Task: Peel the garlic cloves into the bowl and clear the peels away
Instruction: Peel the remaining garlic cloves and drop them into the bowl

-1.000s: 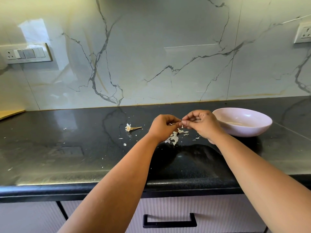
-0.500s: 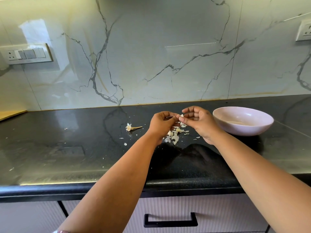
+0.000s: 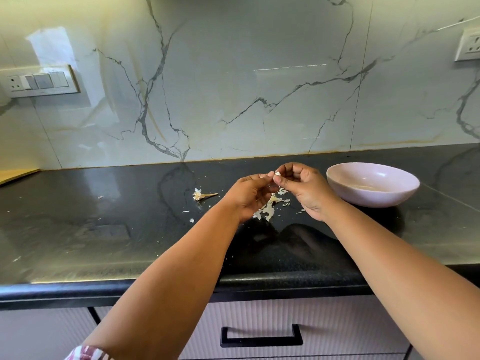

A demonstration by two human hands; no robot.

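You hold both hands raised over the desk (image 3: 104,242), the left hand (image 3: 249,193) and right hand (image 3: 304,188) pinching one garlic clove (image 3: 277,174) together, so peels (image 3: 267,210) drop beneath them while the bowl (image 3: 374,196) waits just right.

Black polished countertop (image 3: 78,242) bearing a pink bowl (image 3: 373,185) at right, scattered garlic peels (image 3: 267,210) mid-counter, a dry garlic stem (image 3: 204,195) left of them.
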